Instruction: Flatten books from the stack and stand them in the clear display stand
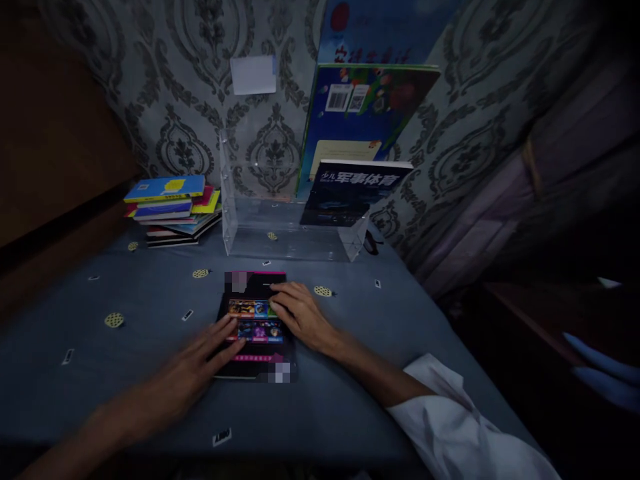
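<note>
A dark book (257, 347) with pink trim and rows of small coloured pictures lies flat on the cloth. My left hand (213, 343) rests on its left side, fingers stretched out over the cover. Across its upper right edge lies my right hand (300, 313), fingers extended and touching the cover. Beyond the book stands a clear acrylic rack (290, 247). On the rack's right side lean a dark blue book (350, 197) and, behind it, a taller blue and green book (345, 130), with another blue book (385, 33) at the back.
A stack of books (173, 210) stands left of the rack. The table (150, 407) has a grey-blue cloth printed with pineapples and labels. Patterned wallpaper rises behind, bearing a white card (254, 75). A curtain (480, 193) hangs right; a dark object (373, 240) sits beside the rack.
</note>
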`<state>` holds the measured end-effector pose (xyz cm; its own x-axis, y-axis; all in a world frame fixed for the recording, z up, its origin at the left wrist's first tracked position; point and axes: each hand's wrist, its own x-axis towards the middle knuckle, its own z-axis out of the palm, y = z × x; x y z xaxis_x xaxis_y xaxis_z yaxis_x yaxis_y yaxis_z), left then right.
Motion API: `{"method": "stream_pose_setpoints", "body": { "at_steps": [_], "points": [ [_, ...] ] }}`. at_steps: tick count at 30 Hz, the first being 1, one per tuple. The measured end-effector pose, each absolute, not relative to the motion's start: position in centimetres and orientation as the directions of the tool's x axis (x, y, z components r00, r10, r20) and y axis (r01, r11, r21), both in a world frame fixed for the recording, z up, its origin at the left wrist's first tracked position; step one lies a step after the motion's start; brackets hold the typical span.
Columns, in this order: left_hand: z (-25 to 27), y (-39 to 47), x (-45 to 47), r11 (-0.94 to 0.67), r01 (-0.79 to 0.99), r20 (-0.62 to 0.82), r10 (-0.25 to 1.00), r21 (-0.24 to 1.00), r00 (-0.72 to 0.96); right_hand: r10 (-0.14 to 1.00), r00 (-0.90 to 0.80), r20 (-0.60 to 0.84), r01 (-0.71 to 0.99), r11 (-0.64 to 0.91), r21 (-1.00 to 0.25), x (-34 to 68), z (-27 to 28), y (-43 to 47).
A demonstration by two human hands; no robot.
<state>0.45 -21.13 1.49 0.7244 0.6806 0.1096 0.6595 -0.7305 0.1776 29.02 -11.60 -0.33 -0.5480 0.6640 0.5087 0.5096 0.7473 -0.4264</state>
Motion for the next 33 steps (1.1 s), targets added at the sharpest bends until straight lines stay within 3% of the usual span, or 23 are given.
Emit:
{"method": "stream_pose_setpoints", "body": {
  "at_steps": [6, 12, 20, 33],
  "points": [
    [3.8, -19.8, 0.7, -0.765, 0.601, 0.004, 0.619, 0.233, 0.786, 0.69, -0.567, 0.45, 0.559, 0.724, -0.405, 29.7, -1.0, -11.7],
    [1.5, -14.9, -1.1, -0.639, 0.739, 0.072, 0.765, 0.212, 0.64, 0.735, -0.526, 0.427, 0.643, 0.673, -0.366, 29.9, -1.3, -12.0],
    [0.7, -10.5, 0.7, -0.571, 0.801, 0.094, 0.821, 0.18, 0.564, 0.778, -0.51, 0.368, 0.682, 0.626, -0.378, 30.0, -1.3, -12.3],
    [1.1, -7.4, 6.3, -0.734, 0.645, 0.121, 0.675, 0.214, 0.728, 0.776, -0.513, 0.367, 0.687, 0.627, -0.366, 30.0, -1.5, -12.4]
  ]
}}
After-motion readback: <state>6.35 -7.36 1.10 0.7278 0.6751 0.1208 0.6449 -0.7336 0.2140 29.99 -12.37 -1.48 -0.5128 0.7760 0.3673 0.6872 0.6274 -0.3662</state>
